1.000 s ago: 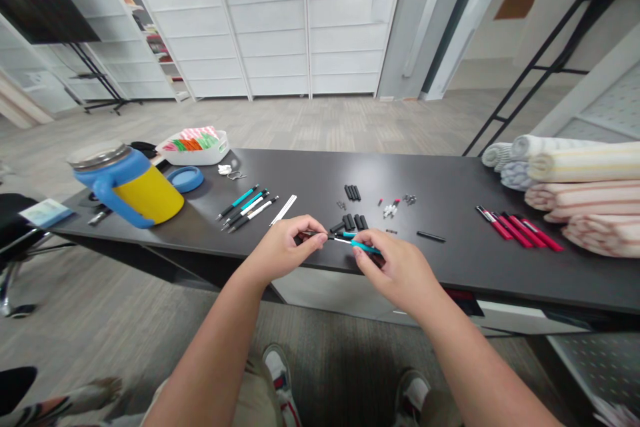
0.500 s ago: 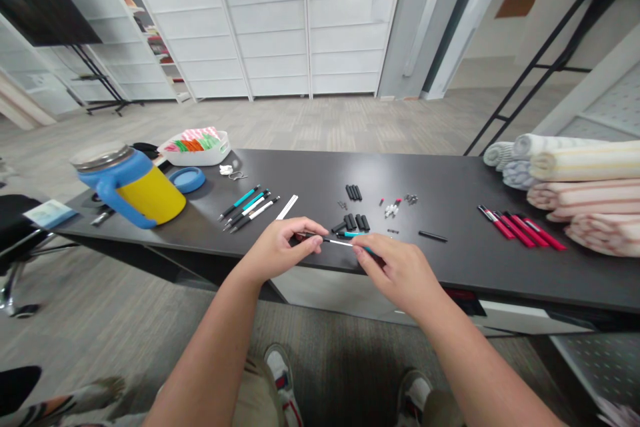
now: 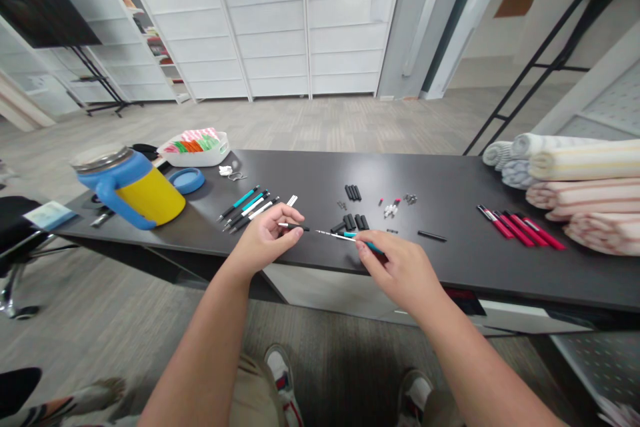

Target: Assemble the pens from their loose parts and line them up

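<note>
My left hand (image 3: pixel 264 235) pinches a short black pen tip piece (image 3: pixel 296 227) above the near edge of the black table (image 3: pixel 465 260). My right hand (image 3: pixel 395 265) grips a teal pen barrel (image 3: pixel 369 246) with a thin white refill (image 3: pixel 333 235) sticking out to the left. The two parts are apart, with a small gap between them. Just behind them lie several black grip sleeves (image 3: pixel 351 221). Assembled teal and black pens (image 3: pixel 247 205) lie to the left, next to white refills (image 3: pixel 291 201).
A yellow and blue jug (image 3: pixel 131 187) lies on its side at the table's left, next to a blue lid (image 3: pixel 185 179) and a white tray (image 3: pixel 196 146). Red pens (image 3: pixel 520 228) and rolled towels (image 3: pixel 575 180) sit at the right. Small springs and tips (image 3: pixel 395 205) lie mid-table.
My left hand has pulled left and away, taking the black tip piece off the refill. My right hand stays with the teal barrel, the white refill now bare.
</note>
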`<action>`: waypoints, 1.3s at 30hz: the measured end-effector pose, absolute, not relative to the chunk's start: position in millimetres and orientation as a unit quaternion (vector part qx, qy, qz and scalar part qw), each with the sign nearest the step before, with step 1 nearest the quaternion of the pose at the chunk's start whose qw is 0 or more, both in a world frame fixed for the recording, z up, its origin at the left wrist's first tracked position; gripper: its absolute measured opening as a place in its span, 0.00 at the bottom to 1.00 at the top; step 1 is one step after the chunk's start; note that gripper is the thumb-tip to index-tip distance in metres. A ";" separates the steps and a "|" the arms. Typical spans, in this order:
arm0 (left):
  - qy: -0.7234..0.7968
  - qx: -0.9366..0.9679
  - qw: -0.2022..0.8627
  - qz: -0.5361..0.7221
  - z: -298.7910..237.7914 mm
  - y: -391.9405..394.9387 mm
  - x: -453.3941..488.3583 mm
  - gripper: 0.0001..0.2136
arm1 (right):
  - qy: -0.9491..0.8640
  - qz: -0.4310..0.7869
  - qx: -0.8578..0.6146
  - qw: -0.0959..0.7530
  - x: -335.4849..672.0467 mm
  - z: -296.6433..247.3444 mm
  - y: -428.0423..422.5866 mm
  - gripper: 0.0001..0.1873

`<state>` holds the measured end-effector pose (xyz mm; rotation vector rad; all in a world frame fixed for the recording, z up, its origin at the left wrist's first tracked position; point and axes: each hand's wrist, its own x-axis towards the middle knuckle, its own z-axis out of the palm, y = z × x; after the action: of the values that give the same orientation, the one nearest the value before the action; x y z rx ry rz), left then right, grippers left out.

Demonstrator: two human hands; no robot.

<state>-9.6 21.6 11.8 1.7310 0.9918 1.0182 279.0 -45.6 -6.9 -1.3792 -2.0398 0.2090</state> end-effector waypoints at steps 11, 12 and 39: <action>0.405 0.868 0.134 0.254 18.6 26.4 -13.0 0.10 | -0.775 0.078 -0.535 0.326 277.4 -4.9 -45.4 0.12; 0.405 0.870 0.118 0.256 19.3 26.2 -12.8 0.08 | -0.775 0.077 -0.536 0.326 277.4 -5.0 -45.2 0.12; 0.406 0.508 0.564 0.508 4.0 18.6 23.1 0.14 | -0.761 0.079 -0.526 0.372 278.7 -4.0 -44.8 0.12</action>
<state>23.1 18.6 4.0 1.1965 0.9559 1.1966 278.7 -44.8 -4.0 -1.3480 -1.9501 0.2036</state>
